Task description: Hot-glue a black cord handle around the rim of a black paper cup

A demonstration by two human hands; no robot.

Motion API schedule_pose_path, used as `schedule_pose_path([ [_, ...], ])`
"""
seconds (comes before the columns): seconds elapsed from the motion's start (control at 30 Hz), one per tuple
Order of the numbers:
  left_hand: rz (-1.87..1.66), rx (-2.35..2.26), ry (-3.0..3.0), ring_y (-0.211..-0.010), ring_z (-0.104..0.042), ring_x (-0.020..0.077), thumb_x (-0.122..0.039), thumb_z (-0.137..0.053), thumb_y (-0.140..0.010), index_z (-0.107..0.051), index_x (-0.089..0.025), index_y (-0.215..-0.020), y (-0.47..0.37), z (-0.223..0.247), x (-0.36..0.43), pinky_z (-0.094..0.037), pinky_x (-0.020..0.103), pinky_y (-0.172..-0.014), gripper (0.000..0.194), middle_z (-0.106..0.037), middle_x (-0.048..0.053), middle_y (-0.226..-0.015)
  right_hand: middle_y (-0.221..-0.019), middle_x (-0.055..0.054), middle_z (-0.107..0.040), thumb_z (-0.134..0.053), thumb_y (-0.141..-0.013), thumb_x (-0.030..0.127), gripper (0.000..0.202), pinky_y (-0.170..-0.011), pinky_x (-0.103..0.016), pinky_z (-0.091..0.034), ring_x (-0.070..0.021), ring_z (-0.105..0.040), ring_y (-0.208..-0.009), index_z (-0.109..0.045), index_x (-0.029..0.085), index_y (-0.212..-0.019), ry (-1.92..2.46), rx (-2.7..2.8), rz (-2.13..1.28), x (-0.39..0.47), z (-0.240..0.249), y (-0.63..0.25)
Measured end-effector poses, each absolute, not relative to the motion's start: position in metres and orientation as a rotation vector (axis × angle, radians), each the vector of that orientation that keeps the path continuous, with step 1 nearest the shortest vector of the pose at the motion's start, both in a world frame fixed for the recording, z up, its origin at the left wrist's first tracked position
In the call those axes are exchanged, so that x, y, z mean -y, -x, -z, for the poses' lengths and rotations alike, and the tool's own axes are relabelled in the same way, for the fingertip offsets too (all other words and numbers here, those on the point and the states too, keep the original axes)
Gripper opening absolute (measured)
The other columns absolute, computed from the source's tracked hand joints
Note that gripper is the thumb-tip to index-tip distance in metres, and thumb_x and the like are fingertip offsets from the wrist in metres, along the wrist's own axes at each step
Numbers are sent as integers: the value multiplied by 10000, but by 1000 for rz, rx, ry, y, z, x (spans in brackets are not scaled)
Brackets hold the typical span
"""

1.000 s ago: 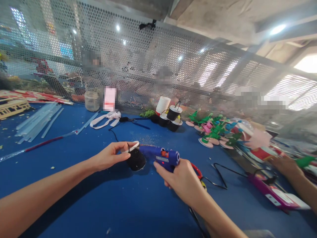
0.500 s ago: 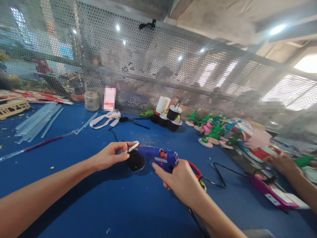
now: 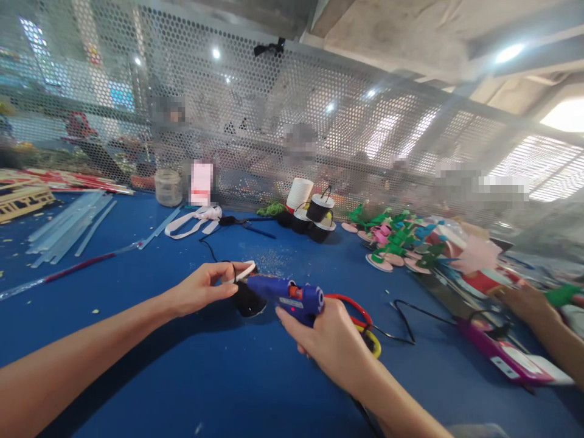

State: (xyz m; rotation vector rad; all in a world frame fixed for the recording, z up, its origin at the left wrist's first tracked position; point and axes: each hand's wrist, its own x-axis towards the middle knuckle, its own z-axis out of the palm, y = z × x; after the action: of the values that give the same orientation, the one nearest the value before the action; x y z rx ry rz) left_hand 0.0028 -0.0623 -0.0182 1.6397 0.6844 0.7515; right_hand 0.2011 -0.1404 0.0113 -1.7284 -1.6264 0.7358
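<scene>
My left hand (image 3: 210, 286) pinches the white rim of a small black cup (image 3: 249, 299) that is tilted just above the blue table, with a thin black cord at the rim. In my right hand (image 3: 326, 334) is a blue hot glue gun (image 3: 289, 295) with a small red light on its side. Its nozzle points left and meets the cup near the rim; whether they touch, I cannot tell. Beside my right wrist lie red and yellow loops (image 3: 375, 342), partly hidden by the hand.
Black cups (image 3: 319, 208) with white rims and cord handles are stacked behind. White ribbon (image 3: 194, 220) and clear glue sticks (image 3: 68, 228) lie left. Green and pink figures (image 3: 392, 240), a purple power strip (image 3: 506, 353) and another person's hand (image 3: 529, 307) are at right. A perforated screen (image 3: 255, 121) stands behind.
The glue gun has shifted slightly left and down, so its nozzle now overlaps the cup. More of the red and yellow loops shows. My left hand stays almost in place.
</scene>
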Motion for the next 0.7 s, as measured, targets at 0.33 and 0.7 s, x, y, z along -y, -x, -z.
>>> schedule_pose_path([
  [0.33, -750, -681, -1635, -1150, -417, 274, -260, -563, -720, -370, -144, -556, -2, 19, 62, -296, 387, -905, 278, -464, 149, -1261, -303, 54, -441, -544, -657, 331, 206, -292, -184, -329, -88, -416, -264, -519, 174, -525, 1686, 1639, -709, 141, -10, -200],
  [0.7, -748, -636, -1615, -1151, -414, 270, -229, -578, -699, -363, -148, -570, -1, 22, 60, -298, 385, -907, 264, -442, 142, -1281, -311, 39, -440, -528, -665, 350, 261, -304, -173, -340, -85, -428, -278, -471, 174, -482, 1773, 1583, -727, 134, -14, -208],
])
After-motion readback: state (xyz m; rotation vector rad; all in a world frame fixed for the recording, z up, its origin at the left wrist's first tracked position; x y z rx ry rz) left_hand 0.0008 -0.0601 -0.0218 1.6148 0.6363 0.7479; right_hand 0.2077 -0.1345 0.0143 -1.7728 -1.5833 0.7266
